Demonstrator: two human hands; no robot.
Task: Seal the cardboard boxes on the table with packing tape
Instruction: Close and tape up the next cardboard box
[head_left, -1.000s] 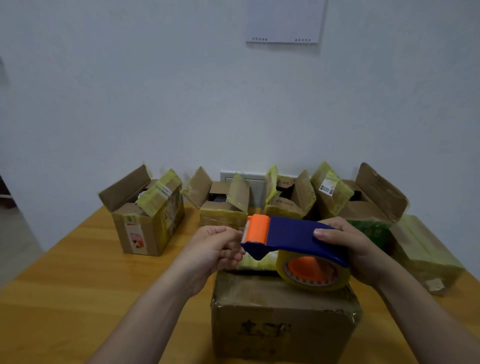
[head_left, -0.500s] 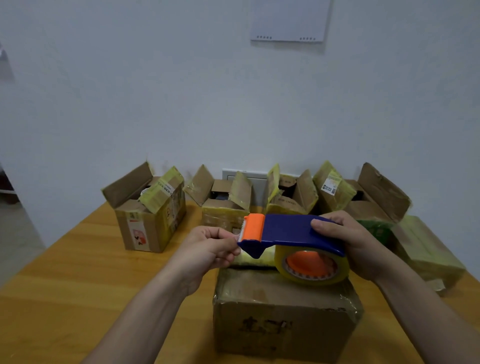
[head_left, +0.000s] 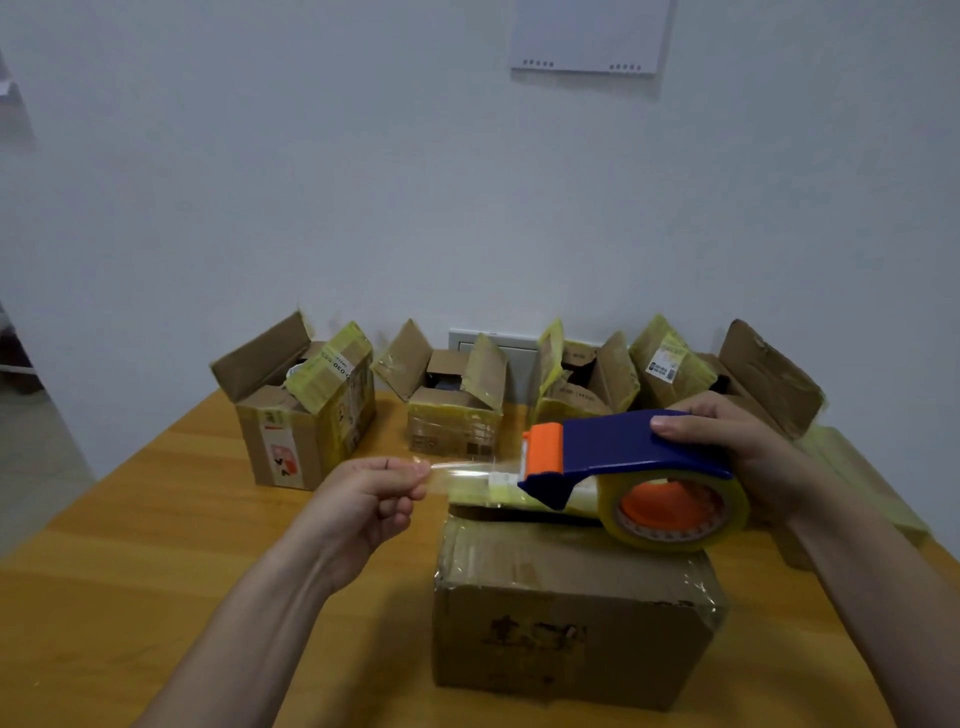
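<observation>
A closed cardboard box (head_left: 571, 613) sits on the wooden table (head_left: 130, 545) right in front of me. Above its far edge my right hand (head_left: 737, 457) grips a blue tape dispenser (head_left: 628, 452) with an orange front and a roll of clear tape (head_left: 675, 512). My left hand (head_left: 374, 493) pinches the free end of the tape strip (head_left: 462, 475), which is stretched out to the left of the dispenser's mouth.
Several open cardboard boxes stand in a row along the wall: one at the left (head_left: 301, 410), one in the middle (head_left: 457, 405), others to the right (head_left: 587, 384). A taped box (head_left: 857, 483) lies at the far right. A paper sheet (head_left: 587, 34) hangs on the wall.
My left hand has pulled away to the left from the dispenser's mouth, drawing out a strip of clear tape. The dispenser shifted slightly right.
</observation>
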